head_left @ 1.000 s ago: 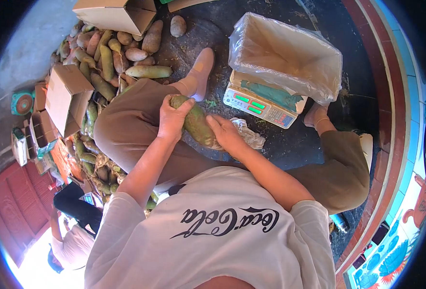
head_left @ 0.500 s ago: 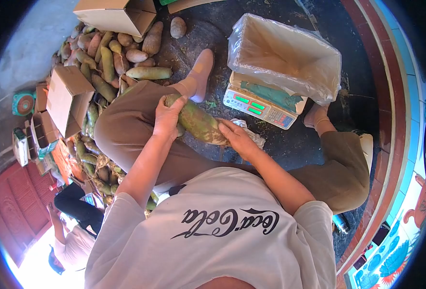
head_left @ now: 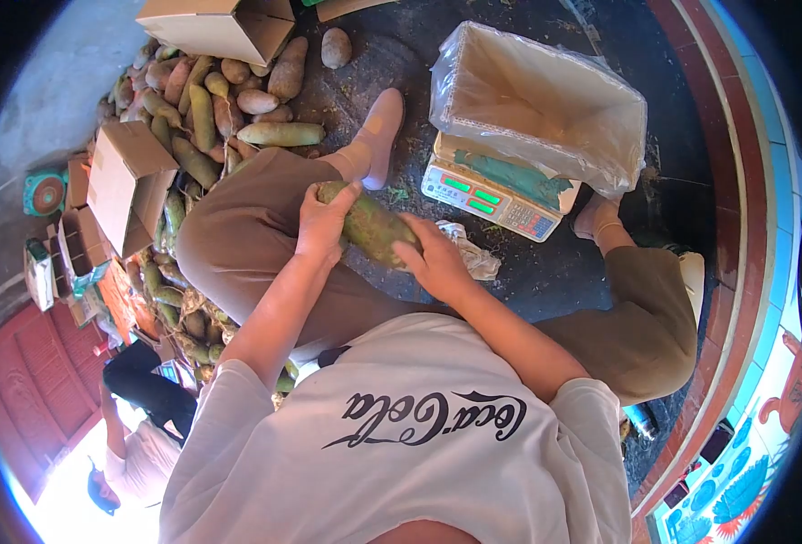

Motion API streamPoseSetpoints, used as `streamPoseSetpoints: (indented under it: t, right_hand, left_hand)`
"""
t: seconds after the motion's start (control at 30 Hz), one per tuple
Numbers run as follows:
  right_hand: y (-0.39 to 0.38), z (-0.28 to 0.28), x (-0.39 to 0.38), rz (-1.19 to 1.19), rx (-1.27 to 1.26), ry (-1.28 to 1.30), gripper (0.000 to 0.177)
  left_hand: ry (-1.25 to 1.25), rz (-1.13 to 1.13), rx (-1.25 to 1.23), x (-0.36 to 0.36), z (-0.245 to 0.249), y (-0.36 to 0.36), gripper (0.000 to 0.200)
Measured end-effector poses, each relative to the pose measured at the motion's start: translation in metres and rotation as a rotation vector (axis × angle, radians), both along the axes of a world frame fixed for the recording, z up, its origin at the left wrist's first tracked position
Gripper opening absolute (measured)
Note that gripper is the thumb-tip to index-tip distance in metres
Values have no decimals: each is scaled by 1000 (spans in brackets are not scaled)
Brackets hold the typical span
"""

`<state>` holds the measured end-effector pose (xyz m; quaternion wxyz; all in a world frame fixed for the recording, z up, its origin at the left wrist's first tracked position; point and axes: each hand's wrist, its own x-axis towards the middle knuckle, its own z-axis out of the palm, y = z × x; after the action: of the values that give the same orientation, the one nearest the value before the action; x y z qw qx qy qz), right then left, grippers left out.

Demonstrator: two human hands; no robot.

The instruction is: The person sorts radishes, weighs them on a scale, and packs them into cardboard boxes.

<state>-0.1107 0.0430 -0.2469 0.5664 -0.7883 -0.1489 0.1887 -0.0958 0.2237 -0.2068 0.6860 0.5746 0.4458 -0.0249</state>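
Observation:
A thick green radish with brownish patches is held between my two hands above my lap. My left hand is wrapped around its upper left end. At the lower right end, my right hand grips it with thumb and fingers on either side. Just beyond my right hand lies a crumpled whitish wrapper or cloth on the dark floor. Farther off, a digital scale with lit green displays carries a cardboard box lined with clear plastic.
A large heap of green and reddish radishes lies to my left. An open carton rests against it, and another carton stands at the far end. Another person sits at lower left. A tiled step curves along the right.
The radish has turned and appears shorter from this angle. My right hand has moved slightly left and farther along it, while my left hand keeps its hold.

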Motion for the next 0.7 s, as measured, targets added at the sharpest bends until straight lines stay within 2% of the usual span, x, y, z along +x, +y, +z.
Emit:
streamPoseSetpoints:
  t: [0.07,0.17,0.27,0.37,0.47,0.57,0.67,0.7]
  right_hand:
    - [0,0,1,-17,-52,28,40]
    - [-4,3,4,-9,-29,255,39]
    - [-3,-18,3,-11,103,459,41]
    - [0,-18,9,-164,196,1037,43]
    - [4,-22,2,-179,273,1017,41]
    - [1,-4,0,-36,217,428,39]
    - [6,3,0,-36,80,-44,37]
    - [6,6,4,-20,88,65,36]
  left_hand:
    - [30,6,-79,0,5,-1,57]
    - [0,10,-224,-6,2,1,54]
    - [-49,20,-370,-9,-2,5,50]
    - [-103,-24,-429,-12,0,6,48]
    - [-129,-21,-400,-7,2,3,47]
    - [-71,104,-319,-3,1,0,42]
    - [-22,182,-303,-2,-1,0,41]
    - [-15,198,-309,-2,-3,1,41]
